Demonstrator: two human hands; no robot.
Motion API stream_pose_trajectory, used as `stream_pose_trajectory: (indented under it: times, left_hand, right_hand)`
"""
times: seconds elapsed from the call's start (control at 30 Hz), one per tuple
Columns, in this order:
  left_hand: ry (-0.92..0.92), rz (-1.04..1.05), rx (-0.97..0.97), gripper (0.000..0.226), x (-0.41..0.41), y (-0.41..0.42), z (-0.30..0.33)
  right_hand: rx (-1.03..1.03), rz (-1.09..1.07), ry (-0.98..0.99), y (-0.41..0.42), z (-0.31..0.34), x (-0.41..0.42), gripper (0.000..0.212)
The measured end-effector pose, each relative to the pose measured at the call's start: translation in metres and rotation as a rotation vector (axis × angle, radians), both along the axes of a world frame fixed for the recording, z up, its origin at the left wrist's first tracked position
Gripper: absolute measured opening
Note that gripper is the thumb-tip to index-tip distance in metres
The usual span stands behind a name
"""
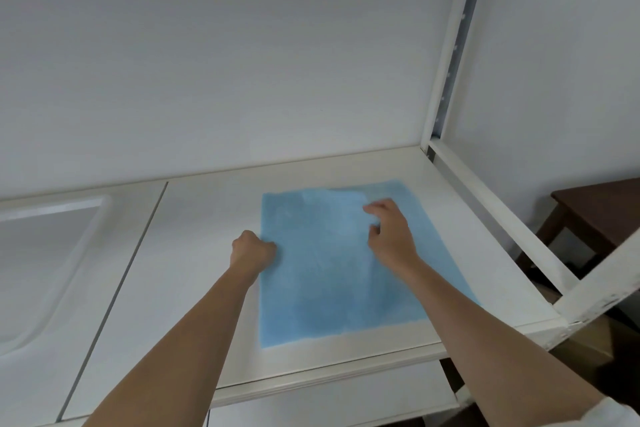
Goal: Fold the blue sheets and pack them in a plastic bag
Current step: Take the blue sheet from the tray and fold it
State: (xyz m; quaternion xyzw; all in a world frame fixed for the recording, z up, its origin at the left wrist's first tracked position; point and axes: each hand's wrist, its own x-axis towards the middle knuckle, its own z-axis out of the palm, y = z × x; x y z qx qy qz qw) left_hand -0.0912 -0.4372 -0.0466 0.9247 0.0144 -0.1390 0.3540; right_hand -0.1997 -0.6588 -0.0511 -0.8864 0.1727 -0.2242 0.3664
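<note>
- The blue sheet [332, 270] lies flat on the white tabletop [207, 253], spread out toward its right end, close to the white shelf frame [491, 218] on that side.
- Its long axis runs away from the person, from the near edge of the tabletop toward the wall; the short edges are the near and far ones.
- The left hand [252, 251] sits at the sheet's left edge, about midway along its length, fingers curled under into a fist; it seems to pinch the edge, though the fingertips are hidden beneath the knuckles.
- The right hand [389, 232] rests on the sheet further in, right of centre and nearer the far edge, its fingers bent and gathering a little of the material between thumb and fingers.
- Both hands are already on the sheet, so a fold looks to depend on which edge is carried over: the left hand is placed to bring the left edge across to the right.
- A paler patch near the far edge could be a crease or glare; I cannot tell which.
- No plastic bag is in view, and whether more sheets lie underneath is not visible.
- A shallow white tray [48, 253] is cut off at the left.
</note>
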Motion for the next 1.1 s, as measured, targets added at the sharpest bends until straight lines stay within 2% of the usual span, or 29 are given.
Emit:
stream_pose_trajectory:
  times: [0.07, 0.1, 0.13, 0.27, 0.37, 0.5, 0.57, 0.67, 0.73, 0.9, 1.03, 1.1]
  left_hand:
    - [-0.003, 0.007, 0.006, 0.033, 0.002, -0.001, -0.001]
    - [0.003, 0.004, 0.007, 0.033, 0.002, -0.002, -0.001]
    - [0.009, -0.001, 0.004, 0.033, 0.002, -0.003, -0.002]
    - [0.010, -0.017, 0.003, 0.034, 0.002, -0.007, -0.004]
    - [0.038, -0.010, -0.017, 0.032, 0.002, -0.009, -0.006]
    - [0.074, 0.017, -0.078, 0.028, 0.004, -0.008, -0.008]
    - [0.087, 0.024, -0.100, 0.026, 0.006, -0.008, -0.009]
    - [0.099, 0.028, -0.091, 0.024, 0.008, -0.009, -0.008]
    - [0.099, 0.034, -0.077, 0.022, 0.009, -0.011, -0.009]
    - [0.096, 0.094, -0.057, 0.020, 0.008, -0.016, -0.011]
    - [0.114, 0.138, -0.063, 0.016, 0.009, -0.017, -0.010]
    - [0.125, 0.142, -0.079, 0.016, 0.010, -0.017, -0.010]
  right_hand:
    - [-0.075, -0.062, -0.174, 0.000, 0.014, -0.002, 0.041]
    - [-0.080, -0.105, -0.191, -0.003, 0.016, -0.004, 0.041]
    - [-0.064, -0.149, -0.149, -0.007, 0.016, -0.006, 0.040]
    - [0.054, -0.219, 0.293, -0.023, -0.004, -0.016, 0.038]
    - [0.082, -0.221, 0.394, -0.027, -0.007, -0.017, 0.037]
    - [0.305, -0.177, 0.353, -0.029, -0.001, -0.010, 0.042]
    - [0.315, -0.123, 0.311, -0.030, 0.007, -0.005, 0.038]
    - [0.326, -0.170, 0.081, -0.030, 0.025, -0.002, 0.039]
    - [0.348, -0.191, 0.058, -0.035, 0.032, -0.003, 0.039]
    - [0.401, -0.132, 0.427, -0.047, 0.026, -0.016, 0.048]
    - [0.628, -0.065, 0.497, -0.055, 0.024, -0.029, 0.054]
    - [0.675, 0.013, 0.544, -0.061, 0.026, -0.033, 0.059]
